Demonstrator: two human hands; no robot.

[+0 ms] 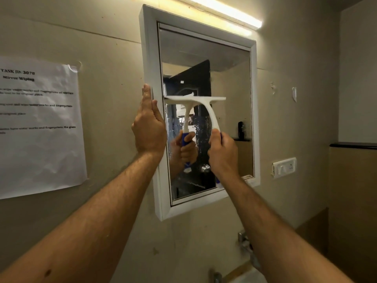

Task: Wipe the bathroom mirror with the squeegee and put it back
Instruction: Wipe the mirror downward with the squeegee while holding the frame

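A white-framed bathroom mirror hangs on the beige wall. My right hand grips the blue handle of a white squeegee. Its blade lies level against the glass about halfway down, on the left half of the mirror. Below the blade the glass shows streaks and water marks; above it the glass looks cleaner. My left hand rests flat against the mirror's left frame edge, fingers straight and pointing up. The mirror reflects the squeegee and my gripping hand.
A paper task sheet is taped to the wall on the left. A tube light glows above the mirror. A white switch plate sits to the right, and metal tap fittings stick out below.
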